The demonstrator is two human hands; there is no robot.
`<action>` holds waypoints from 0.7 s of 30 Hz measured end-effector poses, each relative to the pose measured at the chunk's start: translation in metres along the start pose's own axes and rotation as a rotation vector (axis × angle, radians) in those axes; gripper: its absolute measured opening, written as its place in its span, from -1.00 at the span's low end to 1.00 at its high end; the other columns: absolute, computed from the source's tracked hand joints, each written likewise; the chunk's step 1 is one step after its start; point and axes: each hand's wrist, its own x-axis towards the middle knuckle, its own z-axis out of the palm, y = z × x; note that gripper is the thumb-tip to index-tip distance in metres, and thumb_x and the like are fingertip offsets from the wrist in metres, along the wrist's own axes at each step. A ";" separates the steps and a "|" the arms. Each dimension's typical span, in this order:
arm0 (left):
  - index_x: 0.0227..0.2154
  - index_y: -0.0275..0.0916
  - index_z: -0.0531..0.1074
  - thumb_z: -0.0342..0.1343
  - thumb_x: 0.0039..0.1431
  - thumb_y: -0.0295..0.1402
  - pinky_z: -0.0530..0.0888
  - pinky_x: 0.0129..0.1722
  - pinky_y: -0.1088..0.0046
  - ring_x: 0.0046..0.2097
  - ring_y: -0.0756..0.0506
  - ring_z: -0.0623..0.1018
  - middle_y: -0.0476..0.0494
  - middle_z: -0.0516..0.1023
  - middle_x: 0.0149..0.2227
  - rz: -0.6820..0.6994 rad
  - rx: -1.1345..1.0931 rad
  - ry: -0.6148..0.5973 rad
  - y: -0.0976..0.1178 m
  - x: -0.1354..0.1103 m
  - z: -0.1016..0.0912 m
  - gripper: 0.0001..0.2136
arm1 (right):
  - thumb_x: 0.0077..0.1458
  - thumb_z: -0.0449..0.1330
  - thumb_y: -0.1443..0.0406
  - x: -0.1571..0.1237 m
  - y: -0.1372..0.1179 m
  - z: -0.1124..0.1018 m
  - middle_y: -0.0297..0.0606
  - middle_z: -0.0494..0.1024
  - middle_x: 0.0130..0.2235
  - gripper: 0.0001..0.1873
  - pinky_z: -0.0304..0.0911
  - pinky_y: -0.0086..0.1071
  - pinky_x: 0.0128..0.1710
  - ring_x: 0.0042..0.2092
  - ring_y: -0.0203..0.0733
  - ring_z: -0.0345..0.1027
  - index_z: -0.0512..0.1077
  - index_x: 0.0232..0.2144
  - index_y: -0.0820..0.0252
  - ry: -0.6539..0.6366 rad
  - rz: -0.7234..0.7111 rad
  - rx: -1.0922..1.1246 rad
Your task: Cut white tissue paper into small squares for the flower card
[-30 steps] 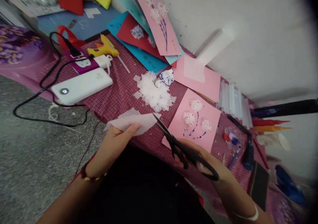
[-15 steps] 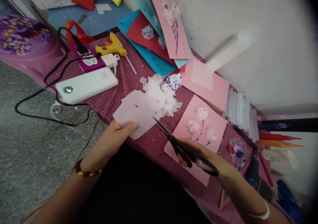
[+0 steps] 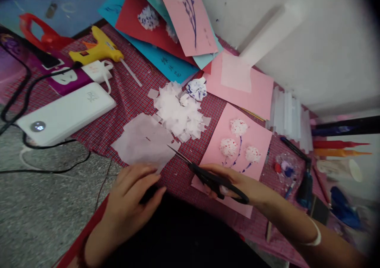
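Note:
My right hand grips black-handled scissors, blades closed and pointing left over the paper. A trimmed sheet of thin white paper lies on the checked tablecloth, a small dark mark on it. At the sheet's near edge is my left hand, fingers loosely bent and thumb apart, gripping nothing; its fingertips overlap the paper edge, and I cannot tell if they touch it. Just beyond lies a heap of small cut white paper pieces, beside a crumpled blue-stained paper ball.
A pink card with white flower shapes lies to the right. On the left are a white power bank, a yellow glue gun, a purple power strip and black cables. Decorated cards lean at the wall. Glue sticks stand at right.
My left hand has let go of the white paper and drawn back toward me; the sheet now rests on the cloth. The scissors stay in my right hand. The view has shifted.

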 end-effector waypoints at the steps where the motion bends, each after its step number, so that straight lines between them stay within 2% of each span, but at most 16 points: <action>1: -0.33 -0.04 0.62 0.40 -0.21 -0.44 0.26 0.15 0.17 0.03 -0.30 0.45 -0.15 0.60 -0.12 0.100 0.092 -0.032 -0.001 0.006 0.005 -0.70 | -0.05 0.28 -0.13 0.001 0.000 0.000 -0.24 0.37 -0.22 -0.16 0.22 -0.38 -0.37 -0.30 -0.24 0.27 0.25 0.15 0.21 -0.002 -0.010 0.004; 4: -0.22 -0.04 0.58 0.34 -0.12 -0.41 0.22 0.18 0.05 0.07 -0.33 0.43 -0.16 0.56 -0.02 0.191 0.210 -0.085 -0.005 0.021 0.014 -0.68 | -0.04 0.28 -0.13 0.002 -0.001 0.000 -0.26 0.37 -0.24 -0.17 0.22 -0.39 -0.37 -0.29 -0.24 0.26 0.24 0.16 0.19 -0.006 -0.022 0.015; 7: -0.21 -0.02 0.57 0.30 -0.07 -0.40 0.21 0.17 0.02 0.06 -0.34 0.44 -0.15 0.57 -0.04 0.192 0.275 -0.132 -0.012 0.026 0.014 -0.70 | -0.02 0.27 -0.12 0.005 -0.003 0.001 -0.27 0.36 -0.25 -0.18 0.19 -0.39 -0.38 -0.30 -0.24 0.25 0.22 0.17 0.19 -0.009 -0.028 0.023; 11: -0.23 0.00 0.58 0.30 -0.07 -0.41 0.22 0.17 0.04 0.04 -0.33 0.45 -0.13 0.57 -0.05 0.191 0.265 -0.117 -0.020 0.024 0.014 -0.71 | 0.02 0.26 -0.08 0.009 -0.003 0.003 -0.25 0.36 -0.22 -0.23 0.20 -0.35 -0.30 -0.29 -0.24 0.23 0.23 0.16 0.19 -0.007 -0.061 0.028; 14: -0.21 -0.03 0.56 0.32 -0.10 -0.42 0.26 0.15 0.09 0.03 -0.31 0.46 -0.15 0.56 -0.07 0.218 0.252 -0.046 -0.012 0.025 0.017 -0.68 | 0.03 0.27 -0.06 0.008 -0.002 0.004 -0.23 0.36 -0.17 -0.24 0.23 -0.35 -0.27 -0.27 -0.25 0.25 0.24 0.16 0.18 -0.008 -0.057 0.043; 17: -0.23 -0.05 0.54 0.34 -0.11 -0.40 0.34 0.07 0.19 -0.03 -0.26 0.49 -0.13 0.55 -0.11 0.255 0.199 0.078 0.007 0.026 0.013 -0.68 | 0.03 0.27 -0.07 0.004 -0.001 0.008 -0.19 0.38 -0.14 -0.24 0.26 -0.38 -0.32 -0.28 -0.25 0.27 0.23 0.16 0.18 -0.014 -0.042 0.085; 19: -0.26 -0.05 0.52 0.33 -0.09 -0.38 0.35 0.04 0.23 -0.06 -0.22 0.49 -0.08 0.54 -0.15 0.275 0.173 0.182 0.018 0.028 0.001 -0.73 | 0.03 0.25 -0.09 0.001 0.001 0.011 -0.19 0.40 -0.17 -0.24 0.27 -0.37 -0.31 -0.27 -0.24 0.29 0.26 0.15 0.20 -0.019 -0.037 0.094; 21: -0.17 -0.05 0.46 0.26 0.01 -0.35 0.29 0.09 0.21 0.02 -0.22 0.42 -0.05 0.48 -0.08 0.209 0.161 0.236 0.020 0.032 -0.019 -0.72 | 0.01 0.25 -0.12 -0.001 0.003 0.015 -0.20 0.41 -0.19 -0.23 0.27 -0.37 -0.29 -0.26 -0.23 0.31 0.29 0.12 0.23 -0.019 -0.030 0.079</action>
